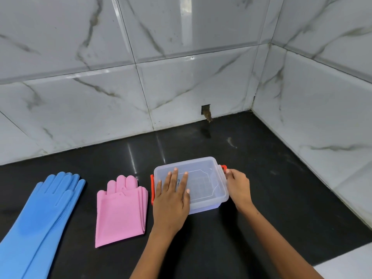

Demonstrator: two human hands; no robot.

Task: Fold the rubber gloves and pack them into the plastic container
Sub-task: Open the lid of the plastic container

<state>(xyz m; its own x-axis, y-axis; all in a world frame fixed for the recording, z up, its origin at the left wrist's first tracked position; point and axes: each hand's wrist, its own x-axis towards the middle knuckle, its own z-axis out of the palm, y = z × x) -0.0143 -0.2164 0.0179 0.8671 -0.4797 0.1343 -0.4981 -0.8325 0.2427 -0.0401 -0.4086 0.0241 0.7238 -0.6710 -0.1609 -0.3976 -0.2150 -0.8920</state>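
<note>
A clear plastic container (203,178) with its lid on and orange side latches stands on the black counter. My left hand (172,195) lies flat on the lid, fingers spread. My right hand (237,185) is at the container's right end, fingertips on the orange right latch (223,168). Left of the container lies a stack of pink rubber gloves (118,212), flat, fingers pointing to the wall. At the far left lie blue rubber gloves (42,216), stacked and stretched out long.
The black counter (271,178) meets marble-tiled walls at the back and on the right, forming a corner. A small dark hole with a brown stain (206,111) sits low in the back wall. A white surface (350,262) shows at bottom right.
</note>
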